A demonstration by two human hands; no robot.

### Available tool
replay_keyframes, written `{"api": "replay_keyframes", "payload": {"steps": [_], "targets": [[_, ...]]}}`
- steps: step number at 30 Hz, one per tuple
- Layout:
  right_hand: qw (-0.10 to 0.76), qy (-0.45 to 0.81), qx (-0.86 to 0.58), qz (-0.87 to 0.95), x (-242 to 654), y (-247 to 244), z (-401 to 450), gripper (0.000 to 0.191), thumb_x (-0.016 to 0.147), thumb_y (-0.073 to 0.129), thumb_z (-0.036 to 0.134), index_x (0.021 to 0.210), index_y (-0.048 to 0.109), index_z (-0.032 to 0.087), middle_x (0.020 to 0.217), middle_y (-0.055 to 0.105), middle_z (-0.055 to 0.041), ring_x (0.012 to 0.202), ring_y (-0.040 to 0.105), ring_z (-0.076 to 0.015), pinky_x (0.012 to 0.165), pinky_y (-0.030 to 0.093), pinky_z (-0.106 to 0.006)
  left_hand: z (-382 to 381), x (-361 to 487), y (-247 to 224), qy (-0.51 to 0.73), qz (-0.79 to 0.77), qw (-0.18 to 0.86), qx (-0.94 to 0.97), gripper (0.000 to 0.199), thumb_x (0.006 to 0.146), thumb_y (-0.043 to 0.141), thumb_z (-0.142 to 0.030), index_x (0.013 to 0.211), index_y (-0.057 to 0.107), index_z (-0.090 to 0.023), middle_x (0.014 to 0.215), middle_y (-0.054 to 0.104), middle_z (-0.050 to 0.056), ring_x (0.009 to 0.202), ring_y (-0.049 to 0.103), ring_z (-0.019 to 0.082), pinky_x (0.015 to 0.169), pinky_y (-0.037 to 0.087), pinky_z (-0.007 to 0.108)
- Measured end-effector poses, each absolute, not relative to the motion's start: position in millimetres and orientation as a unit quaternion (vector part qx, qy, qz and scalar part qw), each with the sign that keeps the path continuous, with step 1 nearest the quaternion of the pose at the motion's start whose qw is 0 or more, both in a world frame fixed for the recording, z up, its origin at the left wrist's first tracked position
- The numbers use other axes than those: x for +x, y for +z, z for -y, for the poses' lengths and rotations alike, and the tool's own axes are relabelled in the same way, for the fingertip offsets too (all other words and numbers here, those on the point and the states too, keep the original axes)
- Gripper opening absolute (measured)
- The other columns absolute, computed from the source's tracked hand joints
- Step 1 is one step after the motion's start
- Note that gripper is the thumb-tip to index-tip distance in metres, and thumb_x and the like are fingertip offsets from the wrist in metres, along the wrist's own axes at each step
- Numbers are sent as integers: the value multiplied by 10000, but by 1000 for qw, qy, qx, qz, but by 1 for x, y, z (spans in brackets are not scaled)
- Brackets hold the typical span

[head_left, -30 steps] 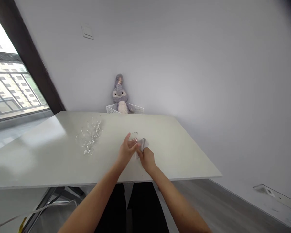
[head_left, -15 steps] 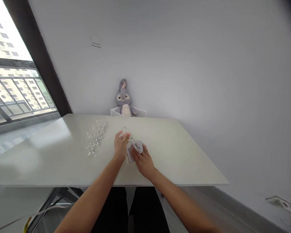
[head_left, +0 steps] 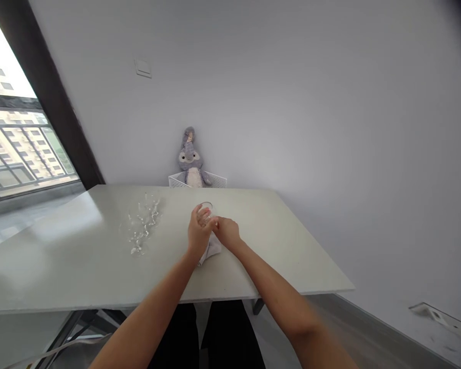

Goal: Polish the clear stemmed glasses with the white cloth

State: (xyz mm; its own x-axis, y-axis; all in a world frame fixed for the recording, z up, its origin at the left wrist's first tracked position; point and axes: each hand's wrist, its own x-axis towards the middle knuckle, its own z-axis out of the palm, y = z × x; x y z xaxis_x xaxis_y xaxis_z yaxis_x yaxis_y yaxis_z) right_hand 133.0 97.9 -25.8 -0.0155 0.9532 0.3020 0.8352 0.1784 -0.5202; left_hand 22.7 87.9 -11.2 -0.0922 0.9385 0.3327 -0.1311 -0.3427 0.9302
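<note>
My left hand (head_left: pixel 200 230) is wrapped around the bowl of a clear wine glass (head_left: pixel 207 205), whose rim points away from me. Close against it, my right hand (head_left: pixel 226 230) is closed at the stem end of the glass. A light grey cloth (head_left: pixel 212 247) hangs out below both hands, over the table near its front edge. The fingers of my right hand curl out of sight, and the stem and foot of the glass are hidden. To the left, several clear glasses (head_left: pixel 144 223) stand in a slanting row on the table.
The pale table (head_left: pixel 276 256) reaches to the wall. Behind its far edge, a grey plush toy (head_left: pixel 193 164) sits in a white perforated basket (head_left: pixel 218 181). A window (head_left: pixel 23 148) with a dark frame is at the left.
My right hand has turned and closed at the glass's stem end, where its fingers lay spread on the cloth before. The glass is more upright, and more cloth hangs below my hands.
</note>
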Motion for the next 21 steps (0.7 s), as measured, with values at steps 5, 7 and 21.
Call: {"api": "replay_keyframes", "payload": {"steps": [5,7,21], "targets": [[290,127,-704,636,172,-49,-135,215,779,498,325,777,654,176,755,656,-71,725,585,-178,641,373,-253,-89,14,-42,549,-483,353,583,682,675,641,-355,1272,331,-242,1276,429,128,1147,447,237,852,447,376],[288,136,-734,600,200,-57,-147,211,772,494,286,781,656,152,709,655,-79,680,589,-169,614,373,-238,-88,-1,-61,530,-524,293,599,495,724,577,-350,1182,437,-227,1201,485,104,1074,494,222,808,464,371],[321,158,-793,493,263,-68,-212,221,750,480,218,635,629,102,641,629,-106,602,571,-153,565,362,-227,-76,-27,-97,542,-561,230,582,280,781,442,-283,1038,506,-194,1022,567,73,935,553,189,768,479,357]]}}
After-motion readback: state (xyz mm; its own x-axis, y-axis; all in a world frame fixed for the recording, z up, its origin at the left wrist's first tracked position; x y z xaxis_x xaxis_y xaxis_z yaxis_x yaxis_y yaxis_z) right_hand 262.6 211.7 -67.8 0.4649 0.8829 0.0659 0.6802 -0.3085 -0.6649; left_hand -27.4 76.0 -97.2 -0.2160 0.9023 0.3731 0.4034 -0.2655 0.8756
